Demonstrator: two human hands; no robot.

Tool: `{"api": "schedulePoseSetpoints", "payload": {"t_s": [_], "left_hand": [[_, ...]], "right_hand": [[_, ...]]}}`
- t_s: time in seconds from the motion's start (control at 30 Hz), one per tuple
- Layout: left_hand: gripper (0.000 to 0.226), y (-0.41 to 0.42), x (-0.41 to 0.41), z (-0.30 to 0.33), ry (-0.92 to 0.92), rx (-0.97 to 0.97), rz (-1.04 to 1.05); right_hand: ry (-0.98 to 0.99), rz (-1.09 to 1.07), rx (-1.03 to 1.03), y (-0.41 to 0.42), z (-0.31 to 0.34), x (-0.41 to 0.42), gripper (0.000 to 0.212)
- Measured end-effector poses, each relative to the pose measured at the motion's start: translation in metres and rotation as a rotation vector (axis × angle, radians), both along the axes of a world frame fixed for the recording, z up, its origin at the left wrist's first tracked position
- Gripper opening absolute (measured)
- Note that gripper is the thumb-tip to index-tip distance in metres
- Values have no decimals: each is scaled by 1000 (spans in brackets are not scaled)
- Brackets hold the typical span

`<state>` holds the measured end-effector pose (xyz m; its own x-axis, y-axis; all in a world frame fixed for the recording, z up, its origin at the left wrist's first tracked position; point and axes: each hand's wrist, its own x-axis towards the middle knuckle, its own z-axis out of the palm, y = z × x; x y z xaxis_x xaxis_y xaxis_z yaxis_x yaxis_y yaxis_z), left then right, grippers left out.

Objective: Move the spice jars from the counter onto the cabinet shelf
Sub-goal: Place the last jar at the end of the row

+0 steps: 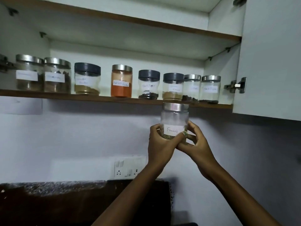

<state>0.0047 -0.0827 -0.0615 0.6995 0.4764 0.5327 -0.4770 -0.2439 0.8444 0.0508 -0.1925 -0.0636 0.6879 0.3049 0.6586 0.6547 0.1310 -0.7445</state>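
A clear glass jar labelled "Fennel", with a steel lid, is held upright just below the cabinet shelf. My left hand wraps its lower left side and my right hand cups its base and right side. Its lid nearly touches the shelf's front edge, under a dark-lidded jar. Several labelled spice jars stand in a row on the shelf, among them an orange chilli powder jar and a black pepper jar.
The open cabinet door hangs at the right with its hinge. An upper shelf spans above. A switch and socket plate sits on the wall below; the dark speckled counter lies at the lower left.
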Motion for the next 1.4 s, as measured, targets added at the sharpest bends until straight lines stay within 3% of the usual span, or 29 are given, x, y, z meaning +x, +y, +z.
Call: {"api": "schedulePoseSetpoints", "payload": {"t_s": [0.2,0.33,0.47,0.57,0.97,1.2,1.4], "left_hand": [[80,-13,17,16,16,-15,-13],[82,-9,21,25,26,80,-85],[52,-4,21,27,10,155,-193],[45,-5,24,26,-2,128,-225],[54,-32,37,27,-49,169,-157],[68,-62,61,57,-59,483,-288],[49,-84,109,112,-83,1030,107]], "right_hand": [[-121,-190,-67,7,4,13,105],[-142,-259,10,6,10,18,103],[-159,-311,43,1,15,21,97],[-166,-335,45,-1,15,22,94],[-159,-377,26,-17,16,34,107],[-232,-487,136,-62,40,51,106],[-295,-650,144,-103,78,84,93]]}}
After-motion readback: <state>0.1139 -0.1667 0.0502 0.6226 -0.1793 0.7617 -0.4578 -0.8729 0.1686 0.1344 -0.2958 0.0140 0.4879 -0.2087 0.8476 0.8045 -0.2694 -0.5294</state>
